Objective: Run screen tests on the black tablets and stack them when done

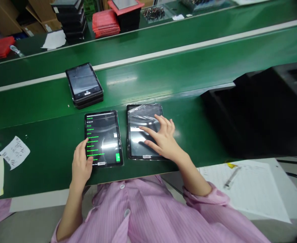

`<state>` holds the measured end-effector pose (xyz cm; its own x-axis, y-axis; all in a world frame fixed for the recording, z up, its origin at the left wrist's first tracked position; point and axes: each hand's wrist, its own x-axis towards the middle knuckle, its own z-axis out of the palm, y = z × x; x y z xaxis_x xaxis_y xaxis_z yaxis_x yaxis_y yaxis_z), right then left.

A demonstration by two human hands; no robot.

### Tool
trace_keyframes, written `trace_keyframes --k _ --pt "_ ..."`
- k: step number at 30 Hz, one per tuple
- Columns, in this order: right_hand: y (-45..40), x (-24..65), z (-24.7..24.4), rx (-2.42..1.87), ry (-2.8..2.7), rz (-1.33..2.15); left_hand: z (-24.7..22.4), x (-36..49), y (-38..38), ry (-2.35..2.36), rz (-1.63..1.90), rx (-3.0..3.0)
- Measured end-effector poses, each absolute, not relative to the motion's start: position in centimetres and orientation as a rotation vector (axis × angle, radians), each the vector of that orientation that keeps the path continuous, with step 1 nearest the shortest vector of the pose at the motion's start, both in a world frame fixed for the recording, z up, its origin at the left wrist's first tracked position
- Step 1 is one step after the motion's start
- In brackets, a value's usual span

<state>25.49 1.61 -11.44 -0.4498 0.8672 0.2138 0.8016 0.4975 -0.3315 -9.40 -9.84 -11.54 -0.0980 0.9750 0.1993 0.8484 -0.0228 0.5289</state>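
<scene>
Two tablets lie side by side on the green bench in front of me. The left tablet has a dark screen with a list of mostly green text lines and a small green box at its lower right. My left hand rests at that tablet's left edge, fingers stretched out and holding nothing. Over the right tablet my right hand is spread, its index finger at a pale bar on the screen. Clear film, wrinkled at the top, covers this tablet.
A stack of tablets stands farther back on the bench. Large black boxes occupy the right side. Handwritten notes lie at the left, and a pen rests on paper at the right. Red pouches sit on the far ledge.
</scene>
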Motion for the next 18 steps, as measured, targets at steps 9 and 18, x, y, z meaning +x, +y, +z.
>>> trace_keyframes --k 9,18 --pt "6.1 28.1 -12.2 -1.442 -2.106 0.327 -10.4 -11.3 -8.3 2.096 0.707 1.839" --pt "15.6 26.8 -15.7 -1.195 -1.613 1.074 -7.3 -10.1 5.7 1.785 0.307 2.319"
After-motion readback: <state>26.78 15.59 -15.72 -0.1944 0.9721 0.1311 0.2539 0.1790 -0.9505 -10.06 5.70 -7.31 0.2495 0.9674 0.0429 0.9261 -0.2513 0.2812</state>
